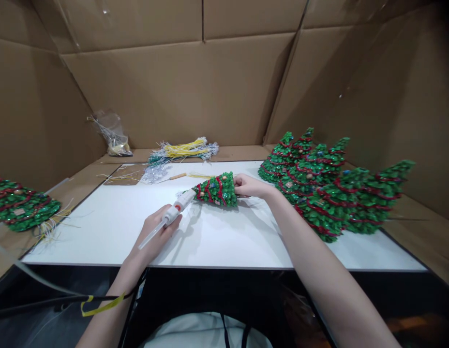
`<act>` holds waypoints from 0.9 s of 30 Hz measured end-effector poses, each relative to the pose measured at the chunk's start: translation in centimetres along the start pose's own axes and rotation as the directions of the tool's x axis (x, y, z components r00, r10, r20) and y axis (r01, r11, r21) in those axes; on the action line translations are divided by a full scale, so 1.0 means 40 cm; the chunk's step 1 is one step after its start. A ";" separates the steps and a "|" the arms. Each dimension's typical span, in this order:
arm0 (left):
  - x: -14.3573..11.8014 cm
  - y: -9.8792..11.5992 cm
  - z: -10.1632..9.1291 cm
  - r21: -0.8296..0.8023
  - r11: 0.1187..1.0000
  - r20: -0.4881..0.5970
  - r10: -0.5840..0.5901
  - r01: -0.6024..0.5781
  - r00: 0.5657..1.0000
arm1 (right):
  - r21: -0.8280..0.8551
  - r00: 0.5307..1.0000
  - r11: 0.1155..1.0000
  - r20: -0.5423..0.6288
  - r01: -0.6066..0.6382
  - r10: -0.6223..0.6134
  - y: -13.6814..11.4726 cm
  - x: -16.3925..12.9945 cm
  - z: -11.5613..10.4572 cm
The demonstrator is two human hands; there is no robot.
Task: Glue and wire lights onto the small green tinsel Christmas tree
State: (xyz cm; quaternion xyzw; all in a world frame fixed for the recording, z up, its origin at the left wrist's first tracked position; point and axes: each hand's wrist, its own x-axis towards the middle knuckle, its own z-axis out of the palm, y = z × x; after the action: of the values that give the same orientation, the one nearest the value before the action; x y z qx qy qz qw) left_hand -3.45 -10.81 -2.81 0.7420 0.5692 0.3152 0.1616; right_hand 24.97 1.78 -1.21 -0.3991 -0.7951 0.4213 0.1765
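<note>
My left hand (159, 227) is wrapped round a white hot glue gun (173, 210), a clear glue stick jutting from its rear. The gun's front end meets the narrow tip of a small green Christmas tree (217, 189) with red garland and tiny ornaments. That tree lies on its side above the white board, tip to the left. At its base my right hand (250, 186) has its fingers closed on the bottom edge; some fingertips are hidden behind or inside the base. Thin wires show near the base, under the hand.
Several upright decorated trees (319, 188) crowd the right side. Another tree (23, 205) with loose wires lies at the left edge. Bundled yellow and white wires (184, 151), a wooden-handled tool (178, 176) and a plastic bag (113, 135) are at the back. Cardboard walls (181, 92) enclose the white board (108, 222).
</note>
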 end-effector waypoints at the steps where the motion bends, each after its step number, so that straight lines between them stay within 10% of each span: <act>1: 0.000 0.001 -0.001 0.001 1.000 0.001 0.002 -0.002 1.000 | 0.001 1.000 1.000 0.000 0.001 -0.001 0.001 0.000 0.000; 27: 0.004 0.021 -0.005 -0.015 1.000 0.031 0.006 -0.006 0.999 | -0.008 1.000 1.000 0.003 -0.028 0.028 -0.026 -0.007 0.004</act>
State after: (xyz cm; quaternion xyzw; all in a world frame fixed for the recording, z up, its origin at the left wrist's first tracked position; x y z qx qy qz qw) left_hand -2.94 -10.94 -2.11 0.7474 0.5620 0.3083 0.1749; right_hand 24.55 1.13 -0.42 -0.4103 -0.7912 0.4212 0.1678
